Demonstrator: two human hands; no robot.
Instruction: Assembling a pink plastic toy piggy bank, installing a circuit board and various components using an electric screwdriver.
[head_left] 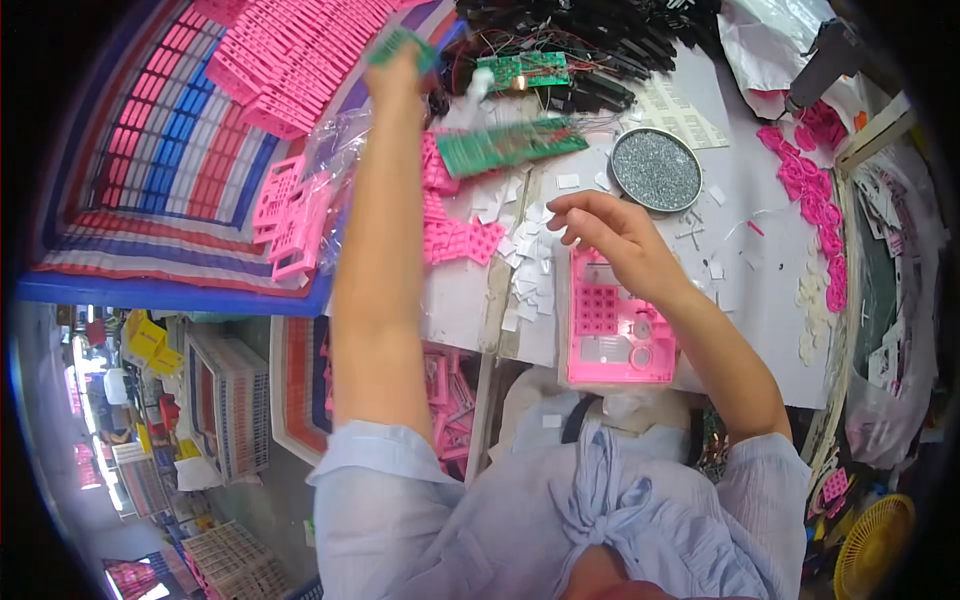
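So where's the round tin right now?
In the head view, the round tin of grey bits is right of centre on the table, just beyond your right hand and next to the printed sheet.

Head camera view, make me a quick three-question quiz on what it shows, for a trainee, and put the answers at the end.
1. Which of the person's hands is nearer the round dish?
2. True or false: the pink casing lies farther from the person's body than the round dish does.
3. Fill the gap: the round dish is filled with tiny ___-coloured pieces.

Key:
1. The right hand.
2. False; the pink casing lies nearer.
3. Grey.
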